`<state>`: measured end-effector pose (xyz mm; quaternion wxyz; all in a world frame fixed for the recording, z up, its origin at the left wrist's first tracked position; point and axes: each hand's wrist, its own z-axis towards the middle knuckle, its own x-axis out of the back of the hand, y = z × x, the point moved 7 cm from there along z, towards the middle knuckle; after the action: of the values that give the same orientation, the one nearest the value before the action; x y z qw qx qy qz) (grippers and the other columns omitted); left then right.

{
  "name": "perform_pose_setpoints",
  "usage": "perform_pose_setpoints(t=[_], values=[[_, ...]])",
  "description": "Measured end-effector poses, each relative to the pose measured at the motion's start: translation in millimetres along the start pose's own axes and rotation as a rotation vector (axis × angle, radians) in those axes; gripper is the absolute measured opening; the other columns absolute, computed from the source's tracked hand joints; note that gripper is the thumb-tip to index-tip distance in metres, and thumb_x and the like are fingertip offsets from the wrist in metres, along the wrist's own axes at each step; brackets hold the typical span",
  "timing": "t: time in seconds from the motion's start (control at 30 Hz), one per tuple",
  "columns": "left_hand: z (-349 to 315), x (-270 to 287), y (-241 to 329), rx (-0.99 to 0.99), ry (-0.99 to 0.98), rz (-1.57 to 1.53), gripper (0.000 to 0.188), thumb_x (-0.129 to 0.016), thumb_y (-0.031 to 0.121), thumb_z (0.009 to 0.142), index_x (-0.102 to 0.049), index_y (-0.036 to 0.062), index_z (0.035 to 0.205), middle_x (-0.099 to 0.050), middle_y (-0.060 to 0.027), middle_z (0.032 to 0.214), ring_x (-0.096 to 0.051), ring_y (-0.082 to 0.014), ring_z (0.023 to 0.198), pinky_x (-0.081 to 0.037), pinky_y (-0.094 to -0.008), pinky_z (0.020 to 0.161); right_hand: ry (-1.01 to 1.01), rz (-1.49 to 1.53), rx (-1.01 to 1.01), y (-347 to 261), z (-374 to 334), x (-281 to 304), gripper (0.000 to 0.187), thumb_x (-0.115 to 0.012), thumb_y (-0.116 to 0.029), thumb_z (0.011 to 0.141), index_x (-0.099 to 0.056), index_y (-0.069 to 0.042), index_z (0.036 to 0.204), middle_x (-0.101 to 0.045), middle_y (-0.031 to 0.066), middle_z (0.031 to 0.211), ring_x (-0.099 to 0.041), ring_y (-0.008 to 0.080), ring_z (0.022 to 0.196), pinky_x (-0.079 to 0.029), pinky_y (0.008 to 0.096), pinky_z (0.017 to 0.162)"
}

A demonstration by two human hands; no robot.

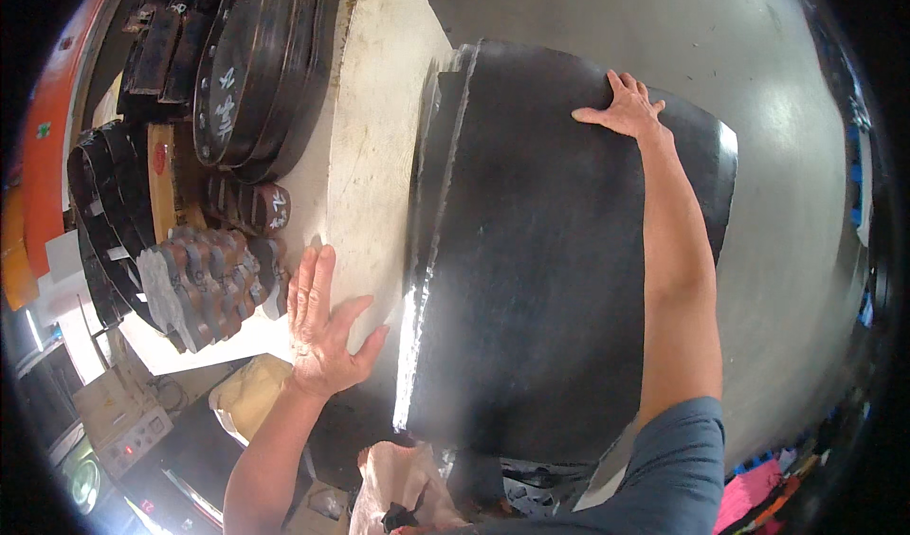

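Wide black sheets, perhaps rubber or leather [540, 251], lie stacked in front of me, with pale ragged edges along their left side. Flat on the far right part of the top sheet rests my right hand [626, 107], its fingers spread and nothing held. My left hand [327, 331] is at the near edge of a pale board-topped table [374, 108], fingers stretched out and thumb apart, holding nothing. Close beside its fingertips sits a cluster of brown and grey wavy-edged pieces [204, 274]; their kind I cannot make out.
Black oval frame-like forms [256, 71] and dark curved strips [109, 203] crowd the table's left. Below the table stand a box-shaped device with knobs [133, 435] and a yellowish sack [251, 398]. A pale bag [398, 488] is nearest me. Grey floor [796, 251] extends on the right.
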<state>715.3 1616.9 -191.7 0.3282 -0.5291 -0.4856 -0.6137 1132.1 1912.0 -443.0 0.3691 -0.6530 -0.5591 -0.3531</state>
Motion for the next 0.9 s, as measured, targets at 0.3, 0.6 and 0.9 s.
perform_pose_setpoints(t=[0.3,0.6,0.9], values=[[-2,-1,-1,0.008,-0.024,0.007,0.033,-0.084,0.032,0.082,-0.075,0.0077,0.102,-0.039,-0.0311,0.167,-0.036,-0.0516,0.155,-0.033,-0.0591,0.121,0.054,0.104,-0.185,0,31,6,0.12,-0.07,-0.093,0.071,-0.052,-0.011,0.158,-0.042,0.0156,0.168,-0.035,0.0377,0.158,-0.023,0.0784,0.121],[-1,1,-1,0.054,0.024,-0.026,0.028,-0.084,0.03,0.082,-0.076,0.0063,0.096,-0.041,-0.0256,0.168,-0.036,-0.048,0.157,-0.035,-0.0612,0.121,-0.033,-0.06,0.089,-17,-18,54,0.069,-0.075,-0.061,0.085,-0.077,0.0,0.117,-0.075,0.0221,0.126,-0.07,0.0393,0.122,-0.054,0.0477,0.106],[-4,-1,-4,0.085,0.047,-0.089,0.027,-0.084,0.028,0.082,-0.081,0.0045,0.095,-0.035,-0.0182,0.173,-0.029,-0.0396,0.162,-0.033,-0.062,0.123,-0.34,-0.128,0.506,-41,-286,-113,0.025,-0.069,-0.028,0.077,-0.078,-0.005,0.076,-0.075,0.0216,0.083,-0.075,0.0409,0.087,-0.06,0.051,0.085]])
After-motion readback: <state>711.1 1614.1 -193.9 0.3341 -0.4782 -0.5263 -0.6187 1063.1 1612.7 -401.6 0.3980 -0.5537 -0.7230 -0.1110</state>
